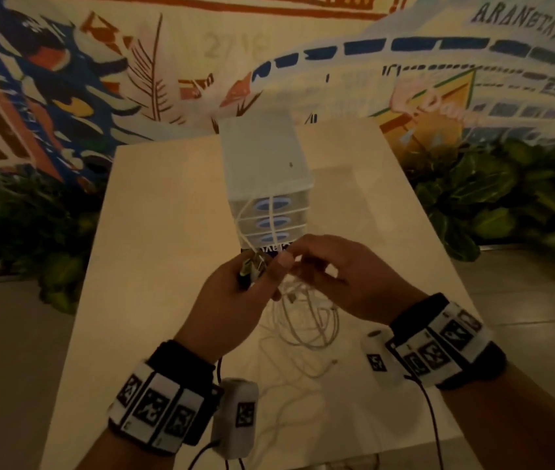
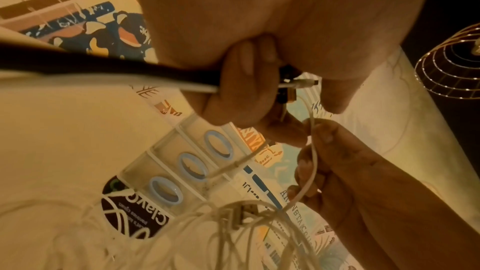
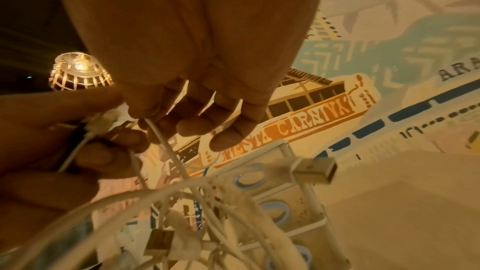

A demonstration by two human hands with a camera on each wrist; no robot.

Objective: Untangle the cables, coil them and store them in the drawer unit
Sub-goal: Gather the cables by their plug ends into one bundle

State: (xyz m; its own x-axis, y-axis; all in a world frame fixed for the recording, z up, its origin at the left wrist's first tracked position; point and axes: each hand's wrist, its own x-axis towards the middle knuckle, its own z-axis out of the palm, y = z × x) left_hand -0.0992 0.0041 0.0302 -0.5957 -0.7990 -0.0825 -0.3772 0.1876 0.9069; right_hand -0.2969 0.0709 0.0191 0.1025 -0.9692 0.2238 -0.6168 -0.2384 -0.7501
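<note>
Head view: cables (image 1: 306, 320) blurred, tangled.

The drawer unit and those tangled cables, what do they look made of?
The drawer unit looks like frosted translucent plastic, with pale blue oval handles. The white cables seem to be rubbery plastic sheathing, bending in soft loops, and a plug shines like metal.

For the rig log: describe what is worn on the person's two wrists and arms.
Both forearms are bare, no sleeves. The left wrist carries a black strap with a band of white blocks printed with black square marker codes, and the right wrist has the same. Beside each band sits a small white camera pod bearing one marker, with a thin black cable trailing back along the arm. No rings or gloves show.
</note>
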